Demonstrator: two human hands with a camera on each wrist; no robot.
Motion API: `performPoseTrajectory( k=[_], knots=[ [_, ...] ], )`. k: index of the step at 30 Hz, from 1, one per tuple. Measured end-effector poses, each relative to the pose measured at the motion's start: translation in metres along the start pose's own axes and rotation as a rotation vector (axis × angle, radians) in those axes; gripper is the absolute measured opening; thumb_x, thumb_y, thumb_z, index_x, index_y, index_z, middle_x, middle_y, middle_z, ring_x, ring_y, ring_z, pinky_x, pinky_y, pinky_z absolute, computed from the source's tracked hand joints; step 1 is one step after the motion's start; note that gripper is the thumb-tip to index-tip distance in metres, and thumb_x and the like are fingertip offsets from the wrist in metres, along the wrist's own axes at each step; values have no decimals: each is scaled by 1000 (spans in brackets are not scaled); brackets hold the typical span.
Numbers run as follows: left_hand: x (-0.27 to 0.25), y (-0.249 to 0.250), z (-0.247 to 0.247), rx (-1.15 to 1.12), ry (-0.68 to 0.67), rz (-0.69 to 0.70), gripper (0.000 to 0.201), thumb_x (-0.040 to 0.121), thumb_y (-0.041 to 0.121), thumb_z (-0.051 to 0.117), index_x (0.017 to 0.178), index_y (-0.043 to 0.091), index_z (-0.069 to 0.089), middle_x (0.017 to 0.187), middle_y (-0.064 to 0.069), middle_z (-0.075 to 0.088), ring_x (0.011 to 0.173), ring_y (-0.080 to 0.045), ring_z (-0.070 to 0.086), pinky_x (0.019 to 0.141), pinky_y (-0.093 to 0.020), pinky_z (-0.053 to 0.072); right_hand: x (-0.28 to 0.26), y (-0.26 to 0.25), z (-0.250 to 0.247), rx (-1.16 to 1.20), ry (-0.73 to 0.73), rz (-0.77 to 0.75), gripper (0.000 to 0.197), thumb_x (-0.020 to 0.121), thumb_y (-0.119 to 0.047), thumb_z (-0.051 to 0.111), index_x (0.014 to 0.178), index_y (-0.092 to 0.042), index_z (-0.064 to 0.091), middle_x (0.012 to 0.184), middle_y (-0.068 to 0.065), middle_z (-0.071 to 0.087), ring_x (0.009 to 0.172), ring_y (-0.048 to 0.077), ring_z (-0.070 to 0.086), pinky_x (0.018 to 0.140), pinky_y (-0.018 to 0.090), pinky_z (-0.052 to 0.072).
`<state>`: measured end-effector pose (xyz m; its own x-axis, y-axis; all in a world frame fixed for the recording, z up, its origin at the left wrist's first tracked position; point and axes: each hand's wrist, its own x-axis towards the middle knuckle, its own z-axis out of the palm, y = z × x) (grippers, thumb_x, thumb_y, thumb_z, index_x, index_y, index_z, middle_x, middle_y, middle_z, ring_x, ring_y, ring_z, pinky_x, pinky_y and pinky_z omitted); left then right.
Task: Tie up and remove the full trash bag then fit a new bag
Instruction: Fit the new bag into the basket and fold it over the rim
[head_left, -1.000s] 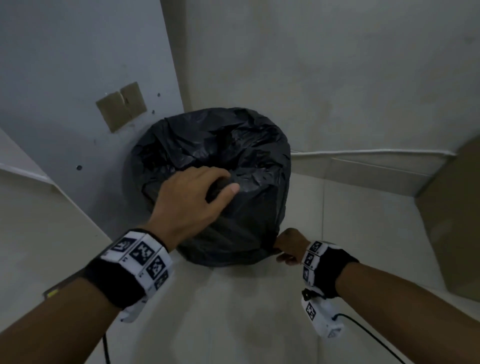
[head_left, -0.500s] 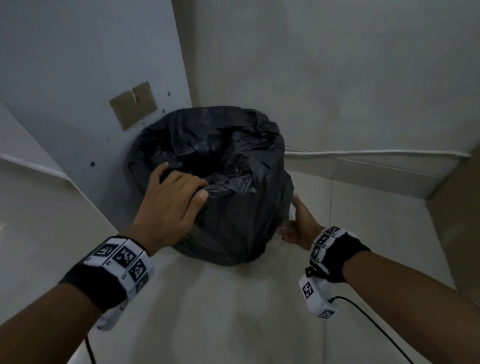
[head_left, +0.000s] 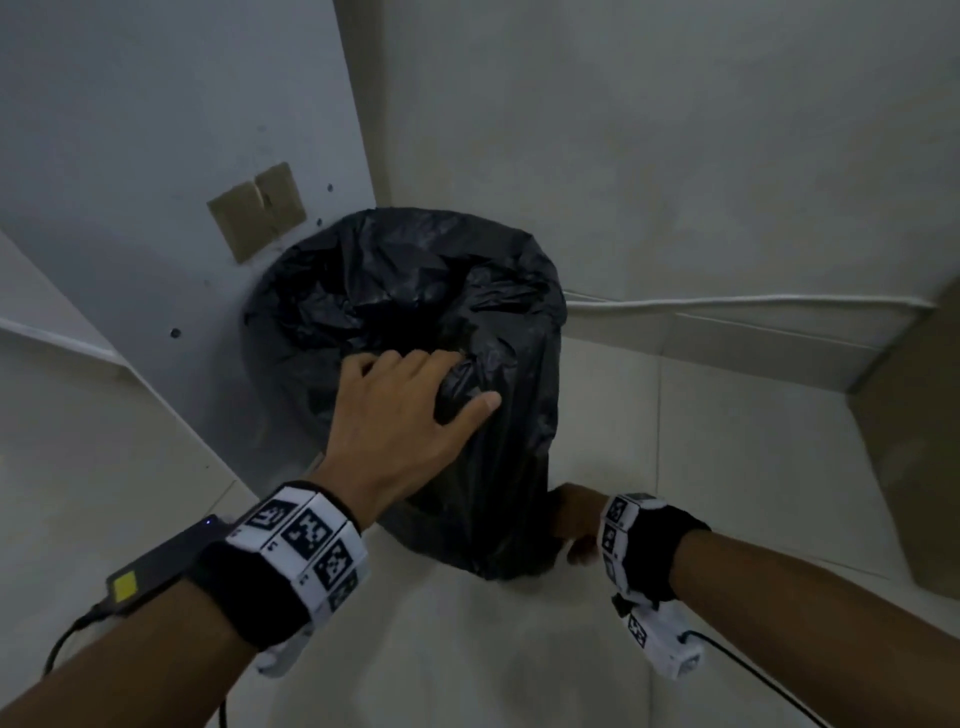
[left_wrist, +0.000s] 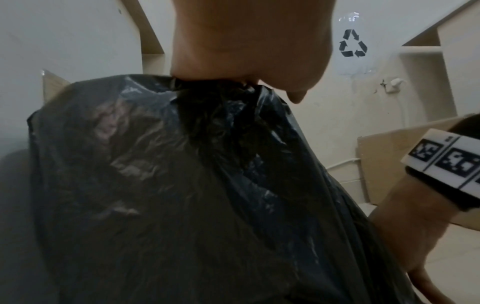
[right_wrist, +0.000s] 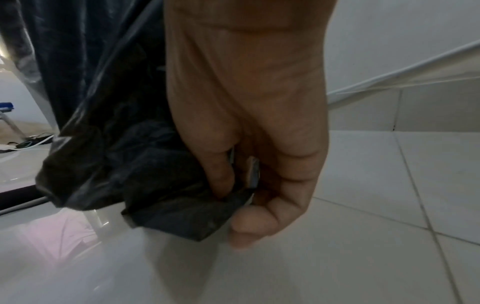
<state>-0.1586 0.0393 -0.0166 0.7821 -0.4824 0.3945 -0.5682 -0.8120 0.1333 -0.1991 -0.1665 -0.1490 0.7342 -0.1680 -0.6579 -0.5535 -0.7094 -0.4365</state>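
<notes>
1. Pale tiled floor (head_left: 727, 467) meets two light walls at a corner; a black trash bag (head_left: 426, 291) stands in that corner, draped over its bin so that the bin itself is hidden.
2. My left hand (head_left: 400, 415) sits on the near top edge of the bag, fingers curled over a bunched fold of plastic, thumb pressed on the outer side.
3. My right hand (right_wrist: 249, 115) is low at the bag's right side, near the floor, fingers and thumb closed on a gathered corner of the plastic.
4. Two brown cardboard patches (head_left: 257, 215) are stuck to the left wall behind the bag.
5. A recycling symbol (left_wrist: 352, 43) marks the far wall in the left wrist view.
6. A brown cardboard box (head_left: 914, 441) stands at the right.
</notes>
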Motion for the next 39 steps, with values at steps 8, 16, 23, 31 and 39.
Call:
performPoseTrajectory(
  k=[8,16,23,31,39],
  knots=[
    [-1,-47,-6,-61,110,-28,52,86,71,30,77,24,52,80,6,56,93,-22,52,107,-55,23,2,-3,-51,587,348,-21,38,99,-29,44,132,-10,48,94,11,57,62,24,58,51,27,47],
    [-8,-39,-5,-167,115,7,52,84,76,28,75,31,51,76,11,57,91,-17,56,109,-52,21,-5,-37,-64,1074,177,-93,27,101,-35,36,103,-12,50,81,10,52,56,22,53,53,28,47],
    [-15,-59,-6,-142,105,79,64,79,80,35,83,23,65,95,7,64,106,-17,53,114,-54,13,6,-45,-52,1039,377,-202,19,97,-15,47,98,-4,62,98,22,65,68,28,58,58,33,49],
    [-11,-65,-4,-118,59,57,68,77,83,33,86,24,66,114,5,60,131,-21,40,110,-67,8,-16,-66,-77,1244,323,-305,46,98,-31,38,115,4,63,112,25,66,89,32,65,75,37,56],
    [-10,-72,-6,-144,22,67,68,78,83,31,92,24,64,110,10,61,125,-16,45,114,-61,1,-14,-48,-80,881,418,-225,21,98,-12,41,84,-10,56,75,13,58,62,25,55,59,30,46]
  ],
)
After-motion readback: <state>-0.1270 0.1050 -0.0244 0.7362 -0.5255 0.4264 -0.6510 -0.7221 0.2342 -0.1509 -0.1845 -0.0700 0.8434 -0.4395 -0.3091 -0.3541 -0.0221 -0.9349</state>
